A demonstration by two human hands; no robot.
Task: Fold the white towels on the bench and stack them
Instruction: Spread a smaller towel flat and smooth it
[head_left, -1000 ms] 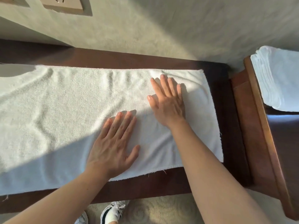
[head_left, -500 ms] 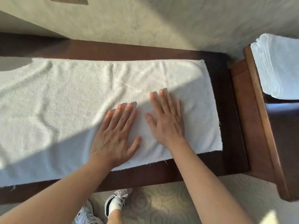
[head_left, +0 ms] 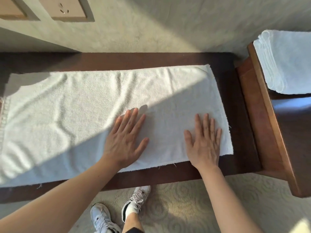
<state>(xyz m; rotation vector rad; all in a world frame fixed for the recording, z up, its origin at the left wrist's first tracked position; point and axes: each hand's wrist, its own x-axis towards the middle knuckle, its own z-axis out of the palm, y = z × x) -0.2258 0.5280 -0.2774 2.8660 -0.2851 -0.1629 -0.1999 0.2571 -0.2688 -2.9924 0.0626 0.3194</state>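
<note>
A long white towel (head_left: 80, 105) lies spread flat along the dark wooden bench (head_left: 151, 60), with shallow wrinkles across its left and middle parts. My left hand (head_left: 125, 138) presses flat on the towel near its front edge, fingers straight and slightly spread. My right hand (head_left: 204, 140) lies flat on the towel's right end, close to the front right corner, fingers straight. Neither hand holds any cloth. A stack of folded white towels (head_left: 286, 63) sits on the raised wooden piece at the far right.
The raised wooden end piece (head_left: 262, 118) borders the bench on the right. Pale patterned carpet (head_left: 185, 199) lies in front, where my two shoes (head_left: 136, 197) stand. A textured wall and framed panels (head_left: 67, 9) lie behind the bench. Sunlight falls across the towel.
My right hand slid rightward and toward the front edge, ending near the towel's right end. My left hand stayed pressed in about the same spot.
</note>
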